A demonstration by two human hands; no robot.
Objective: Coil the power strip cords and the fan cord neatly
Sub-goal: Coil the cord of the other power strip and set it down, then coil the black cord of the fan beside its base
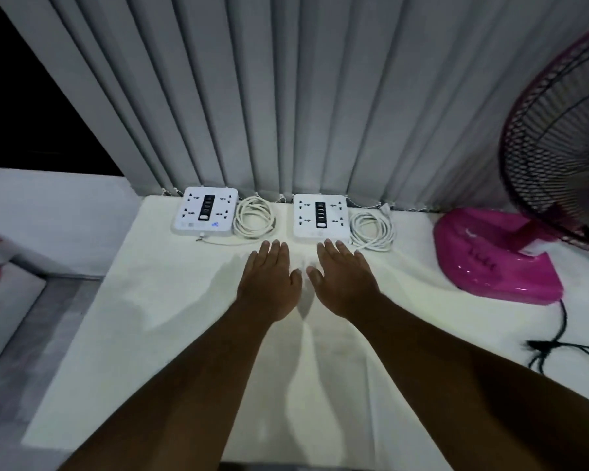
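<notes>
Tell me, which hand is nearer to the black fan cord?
Right. The right hand is to the left of the black fan cord, well apart from it. The left hand is beside the right hand, on its far side, so farther from the cord.

We see grey blinds [320,96] along the tabletop's [170,300] far edge, patterned bedding [0,283] beyond its left edge.

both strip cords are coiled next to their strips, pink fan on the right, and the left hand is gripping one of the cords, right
No: the head view shows the left hand open, fingers straight, gripping nothing. The rest holds: left cord and right cord coiled, fan on the right.
</notes>
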